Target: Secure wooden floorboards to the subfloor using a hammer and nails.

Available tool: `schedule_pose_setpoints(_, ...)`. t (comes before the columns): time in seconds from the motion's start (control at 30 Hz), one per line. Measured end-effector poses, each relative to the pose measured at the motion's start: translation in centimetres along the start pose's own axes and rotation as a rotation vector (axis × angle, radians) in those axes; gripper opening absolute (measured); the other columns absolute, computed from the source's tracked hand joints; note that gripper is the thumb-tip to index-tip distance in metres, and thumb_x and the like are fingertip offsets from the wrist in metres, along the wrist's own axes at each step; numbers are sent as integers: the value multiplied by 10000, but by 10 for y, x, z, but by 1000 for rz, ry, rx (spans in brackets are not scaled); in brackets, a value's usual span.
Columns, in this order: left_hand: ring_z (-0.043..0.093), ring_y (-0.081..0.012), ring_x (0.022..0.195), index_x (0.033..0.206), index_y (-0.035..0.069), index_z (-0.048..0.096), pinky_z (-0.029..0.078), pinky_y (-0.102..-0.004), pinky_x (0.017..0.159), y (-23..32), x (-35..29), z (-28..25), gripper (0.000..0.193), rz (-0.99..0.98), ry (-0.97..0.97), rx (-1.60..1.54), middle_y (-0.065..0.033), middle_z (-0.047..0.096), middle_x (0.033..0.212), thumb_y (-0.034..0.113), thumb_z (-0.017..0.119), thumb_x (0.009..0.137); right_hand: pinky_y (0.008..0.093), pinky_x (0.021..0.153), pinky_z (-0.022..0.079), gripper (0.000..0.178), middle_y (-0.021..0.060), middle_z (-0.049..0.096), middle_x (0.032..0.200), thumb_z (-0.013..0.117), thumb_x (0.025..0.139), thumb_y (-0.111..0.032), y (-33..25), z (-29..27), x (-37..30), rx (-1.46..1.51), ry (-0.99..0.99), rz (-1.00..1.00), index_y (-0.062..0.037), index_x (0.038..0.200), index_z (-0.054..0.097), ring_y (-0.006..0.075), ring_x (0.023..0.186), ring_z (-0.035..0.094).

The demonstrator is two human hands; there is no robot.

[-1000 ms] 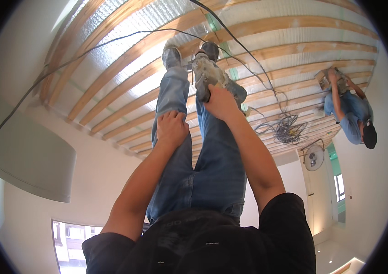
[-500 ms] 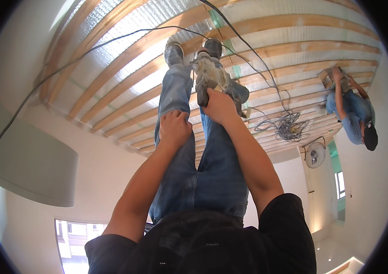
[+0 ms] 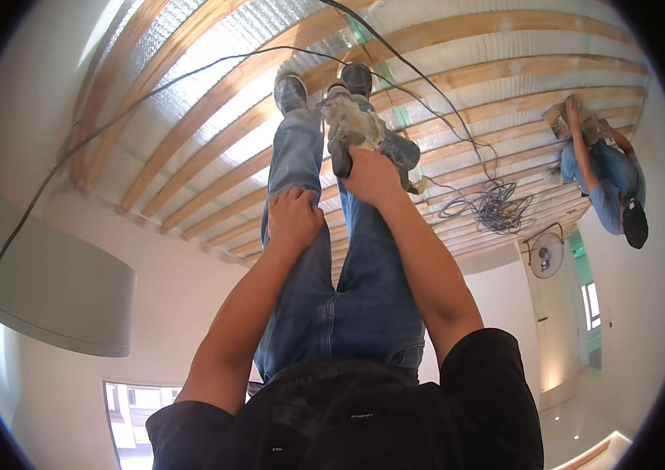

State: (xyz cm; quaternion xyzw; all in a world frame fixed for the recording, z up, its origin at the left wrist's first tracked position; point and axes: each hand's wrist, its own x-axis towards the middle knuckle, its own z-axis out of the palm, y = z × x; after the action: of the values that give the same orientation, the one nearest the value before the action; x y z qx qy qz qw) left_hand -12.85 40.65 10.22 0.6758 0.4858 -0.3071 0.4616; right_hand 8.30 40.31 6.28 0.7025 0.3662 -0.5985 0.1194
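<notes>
My right hand [image 3: 371,177] grips the dark rear handle of a dusty, pale power tool [image 3: 356,122], its exact kind unclear. The tool is held over my right leg, with its front end near my right shoe [image 3: 356,78]. Fingers laid over the denim, my left hand [image 3: 295,218] rests on my left knee and holds nothing. I stand in blue jeans, my left shoe [image 3: 291,94] beside the tool's front end.
Wooden joists [image 3: 457,79] run across the floor over shiny foil sheeting [image 3: 223,92]. A black cable [image 3: 144,97] crosses it. A tangled cable heap [image 3: 497,206] and a round fan [image 3: 546,254] lie to the right. Another person [image 3: 612,188] crouches at far right beside a cardboard box [image 3: 558,121].
The view has shifted slightly, and my hands and the tool appear a little farther left. My grip on the tool is the same. The other person's arm has moved slightly at the box.
</notes>
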Motion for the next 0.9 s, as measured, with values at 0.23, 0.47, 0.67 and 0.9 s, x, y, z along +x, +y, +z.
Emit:
schedule_pose_setpoints(0.23,657,-263,1156,1100,140,778,465,-459,1010,3,2,-2,293,-3,-22,32,-68,733,1149,226,635,859,522,881,563,245,221,736,1010,681,828,-201,8,7,2,14,-26,-13,-47,1018,657,435,1008,706)
schedule_pose_setpoints(0.47,658,-260,1154,1100,154,777,464,-457,1010,6,2,-4,287,-5,-38,33,-56,730,1155,222,625,866,523,858,568,253,227,737,972,695,816,-202,9,16,12,0,1,-16,-35,1000,648,436,983,710)
schedule_pose_setpoints(0.67,661,-264,1143,1105,155,772,464,-453,1003,2,1,-7,288,3,-31,39,-56,730,1149,225,624,868,517,913,564,298,213,745,1077,640,880,-261,1,6,13,3,-80,9,-71,1100,704,416,1058,709)
schedule_pose_setpoints(0.9,668,-273,1119,1077,138,778,467,-463,992,1,2,-5,277,39,10,7,-65,732,1120,213,625,858,525,861,569,298,227,742,977,704,812,-249,15,12,18,24,15,-25,-37,1018,666,430,976,714)
